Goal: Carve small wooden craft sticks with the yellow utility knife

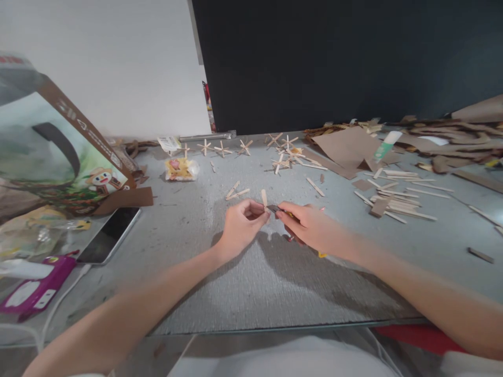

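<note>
Near the middle of the table, my left hand [244,222] pinches a short wooden stick [264,197], which stands upright from the fingertips. My right hand [304,222] is closed round a cutting tool with yellow and red parts. The tool's dark metal tip [273,208] touches or nearly touches the stick, close to my left fingertips. Just beyond my left hand lie a few loose stick pieces [238,193]. Farther back stand several small star shapes made of crossed sticks [244,147].
A printed box [66,152], a phone [110,235] and a purple power strip [39,285] are at the left. A small yellow packet [181,170] lies at the back. Loose sticks [404,204], cardboard [340,149] and a glue tube [387,146] are at the right.
</note>
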`<action>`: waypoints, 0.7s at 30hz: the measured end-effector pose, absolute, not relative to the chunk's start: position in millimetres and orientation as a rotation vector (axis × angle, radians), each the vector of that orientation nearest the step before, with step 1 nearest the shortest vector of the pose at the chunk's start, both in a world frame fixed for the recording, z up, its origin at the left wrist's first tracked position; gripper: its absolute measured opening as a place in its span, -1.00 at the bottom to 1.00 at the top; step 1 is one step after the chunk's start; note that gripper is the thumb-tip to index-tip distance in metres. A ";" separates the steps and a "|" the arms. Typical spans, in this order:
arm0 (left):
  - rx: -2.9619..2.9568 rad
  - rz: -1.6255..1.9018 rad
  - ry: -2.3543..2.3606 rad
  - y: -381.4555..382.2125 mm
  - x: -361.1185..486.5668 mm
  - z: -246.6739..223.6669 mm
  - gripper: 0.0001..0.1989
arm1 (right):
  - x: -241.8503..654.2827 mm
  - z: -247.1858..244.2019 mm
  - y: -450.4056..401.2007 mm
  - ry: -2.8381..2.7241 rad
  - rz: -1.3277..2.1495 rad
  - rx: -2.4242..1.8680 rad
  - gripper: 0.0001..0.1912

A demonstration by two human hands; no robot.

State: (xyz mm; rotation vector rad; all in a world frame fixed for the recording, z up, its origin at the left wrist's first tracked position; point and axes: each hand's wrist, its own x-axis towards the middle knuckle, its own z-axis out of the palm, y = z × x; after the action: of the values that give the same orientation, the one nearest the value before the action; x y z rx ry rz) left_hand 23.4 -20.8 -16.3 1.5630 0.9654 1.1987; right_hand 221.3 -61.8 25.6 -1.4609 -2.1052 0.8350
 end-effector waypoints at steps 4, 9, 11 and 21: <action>1.631 1.195 0.985 -22.1 22.4 -15.6 -0.83 | 221.5 27.0 -62.3 -2.162 0.783 -1.466 -0.71; 1.766 1.190 1.033 -26.2 22.0 -11.0 -0.91 | 218.5 29.3 -62.6 -2.176 0.756 -1.532 -0.73; 1.838 1.200 1.042 -27.2 21.9 -10.4 -0.92 | 217.2 29.6 -63.1 -2.170 0.777 -1.532 -0.73; 2.071 1.192 1.114 -27.1 23.1 -18.2 -0.90 | 212.0 27.9 -65.0 -2.199 0.728 -1.625 -0.78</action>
State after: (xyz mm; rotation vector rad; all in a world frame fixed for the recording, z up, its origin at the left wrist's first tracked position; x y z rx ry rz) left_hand 23.1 -27.1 -18.2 2.0709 1.1140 1.1922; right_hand 212.0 -65.0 27.9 -1.6248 -2.1987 0.7276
